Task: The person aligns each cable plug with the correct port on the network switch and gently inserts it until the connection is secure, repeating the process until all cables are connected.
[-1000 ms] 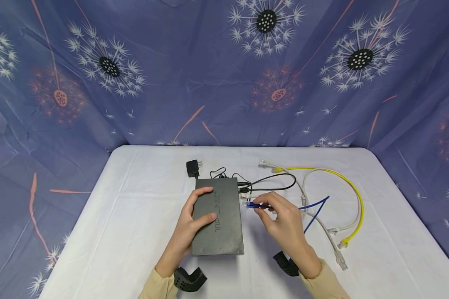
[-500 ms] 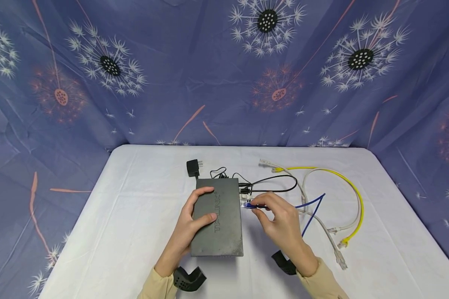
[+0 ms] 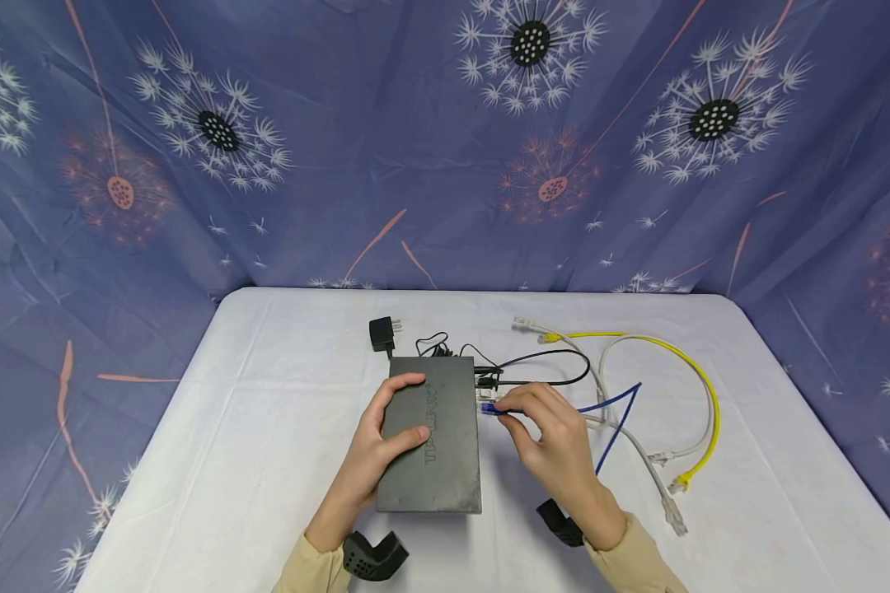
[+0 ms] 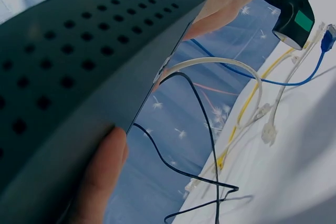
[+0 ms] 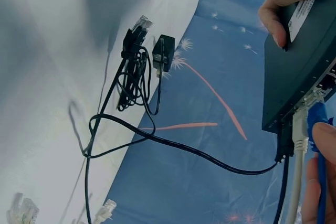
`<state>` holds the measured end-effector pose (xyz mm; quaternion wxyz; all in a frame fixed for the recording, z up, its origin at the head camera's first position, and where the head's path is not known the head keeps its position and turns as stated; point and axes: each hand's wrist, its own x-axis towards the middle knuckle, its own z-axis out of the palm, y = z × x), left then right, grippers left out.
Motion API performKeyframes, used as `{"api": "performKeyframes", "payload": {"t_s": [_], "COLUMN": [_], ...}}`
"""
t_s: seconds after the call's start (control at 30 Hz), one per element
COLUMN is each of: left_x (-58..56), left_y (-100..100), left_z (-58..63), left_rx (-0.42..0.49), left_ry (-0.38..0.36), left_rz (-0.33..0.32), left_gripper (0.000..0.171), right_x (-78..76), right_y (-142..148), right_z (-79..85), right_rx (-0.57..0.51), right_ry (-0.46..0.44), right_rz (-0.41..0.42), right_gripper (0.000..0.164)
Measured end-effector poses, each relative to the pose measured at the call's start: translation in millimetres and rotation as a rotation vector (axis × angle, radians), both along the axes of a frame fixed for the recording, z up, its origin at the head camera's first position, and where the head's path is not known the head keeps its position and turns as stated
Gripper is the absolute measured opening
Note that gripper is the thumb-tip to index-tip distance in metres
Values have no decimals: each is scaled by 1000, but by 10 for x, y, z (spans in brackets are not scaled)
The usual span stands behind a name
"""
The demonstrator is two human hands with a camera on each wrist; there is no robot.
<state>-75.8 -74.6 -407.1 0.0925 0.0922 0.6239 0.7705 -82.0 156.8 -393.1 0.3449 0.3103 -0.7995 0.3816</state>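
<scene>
My left hand (image 3: 374, 441) grips a dark grey TP-LINK network switch (image 3: 448, 473) by its left side, thumb and a finger on the top. In the left wrist view its vented side wall (image 4: 100, 40) fills the upper left. My right hand (image 3: 559, 436) pinches the blue Ethernet cable's plug (image 5: 316, 116) at the port side of the switch, its clear tip right at the ports. Beside it a white plug (image 5: 300, 127) and black plugs (image 5: 284, 139) sit in the same side. The blue cable (image 3: 601, 404) trails off to the right; its other plug (image 4: 328, 38) hangs loose.
A black power adapter (image 3: 381, 333) and a bundled black cord (image 5: 135, 77) lie behind the switch. To the right, a yellow cable (image 3: 682, 354) and grey-white cables (image 3: 641, 453) curve over the white table (image 3: 267, 395). A patterned blue cloth (image 3: 341, 165) hangs behind.
My right hand has moved slightly left, bringing the blue plug up to the ports. The switch has shifted a little toward me, and the blue cable's bend has drawn left.
</scene>
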Motion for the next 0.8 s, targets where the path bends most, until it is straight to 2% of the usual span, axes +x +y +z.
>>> {"api": "performKeyframes", "payload": {"t_s": [0.27, 0.8], "left_x": [-5, 6], "left_y": [-16, -9], "left_z": [15, 18], "left_rx": [6, -60], "left_ry": [13, -2], "left_rz": [-25, -22], "left_gripper": [58, 59], "right_x": [-25, -13], "right_y": [-27, -65], "right_z": [-30, -70], "right_rx": [-59, -86], "right_ry": [42, 53], "right_rz": [64, 51], "right_gripper": [23, 23]}}
